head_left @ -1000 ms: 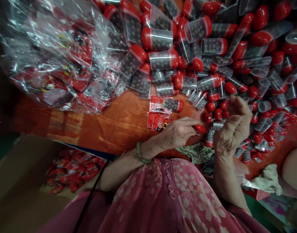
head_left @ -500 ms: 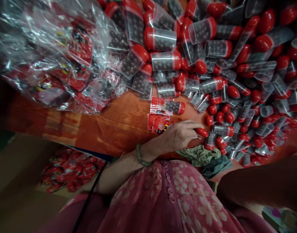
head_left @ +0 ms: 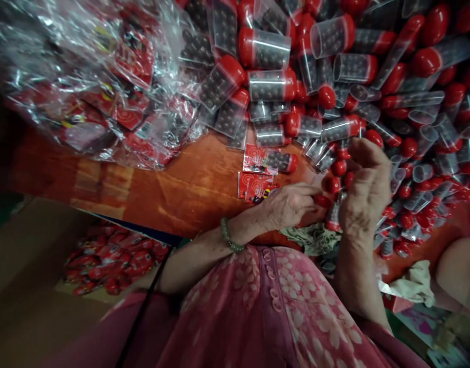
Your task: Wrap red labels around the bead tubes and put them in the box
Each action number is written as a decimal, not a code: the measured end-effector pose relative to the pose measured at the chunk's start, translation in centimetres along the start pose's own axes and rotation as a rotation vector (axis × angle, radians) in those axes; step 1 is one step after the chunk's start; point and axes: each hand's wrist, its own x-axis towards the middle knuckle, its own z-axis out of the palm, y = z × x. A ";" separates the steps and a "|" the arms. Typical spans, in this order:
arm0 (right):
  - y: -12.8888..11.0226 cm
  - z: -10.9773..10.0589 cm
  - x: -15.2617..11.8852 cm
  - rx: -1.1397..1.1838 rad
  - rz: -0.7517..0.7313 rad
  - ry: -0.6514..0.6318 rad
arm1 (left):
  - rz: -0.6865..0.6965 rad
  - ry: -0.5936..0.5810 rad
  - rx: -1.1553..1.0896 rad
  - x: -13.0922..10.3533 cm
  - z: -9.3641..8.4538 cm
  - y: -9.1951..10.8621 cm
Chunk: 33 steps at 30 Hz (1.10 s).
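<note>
My left hand (head_left: 290,205), with a green bead bracelet on its wrist, rests low over the orange table, its fingers closed at a red cap (head_left: 322,201). To its right, my right hand (head_left: 365,189) is over the near edge of the pile of clear tubes with red caps. Its fingers curve toward the pile; whether they hold anything is hidden. Left of the hands lie red printed cards (head_left: 253,187), and above them a red card (head_left: 253,159) with a tube of dark beads (head_left: 281,161) beside it.
Clear plastic bags with red cards (head_left: 135,112) cover the upper left. A box of red packets (head_left: 112,258) stands below the table's edge (head_left: 150,204). A crumpled green cloth (head_left: 313,238) lies near my lap. Part of another person (head_left: 459,271) shows at the right.
My right hand has come up from the lower right to the pile. My left hand stays by the red cap. The view has shifted slightly.
</note>
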 end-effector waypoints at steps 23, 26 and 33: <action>1.4 1.3 -3.9 0.760 0.417 0.314 | -0.574 -0.028 -0.604 1.8 -3.1 2.7; 1.3 2.0 -3.7 0.827 0.367 0.325 | -0.657 0.032 -0.659 1.7 -3.3 3.2; 1.2 1.7 -2.4 0.945 0.205 0.443 | -0.701 0.218 -0.596 1.0 -4.4 4.0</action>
